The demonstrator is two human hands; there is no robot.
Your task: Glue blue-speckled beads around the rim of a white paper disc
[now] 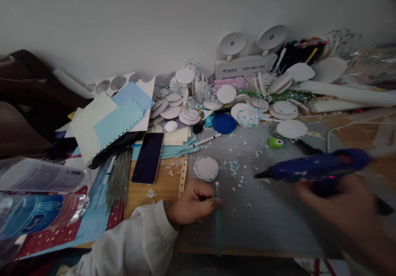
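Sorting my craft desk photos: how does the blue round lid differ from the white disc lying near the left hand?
The blue round lid is solid dark blue; the white disc is pale with a speckled light-blue edge. The lid lies farther back beside the heap of discs; the disc lies alone just beyond the left hand. Both are round and lie flat.

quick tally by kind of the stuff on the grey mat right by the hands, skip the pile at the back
Blue glue gun, gripped in the right hand: 1
Thin teal strip, at the left hand: 1
White round disc with speckled rim: 1
Small green punch: 1
White marker pen: 1
Total: 5
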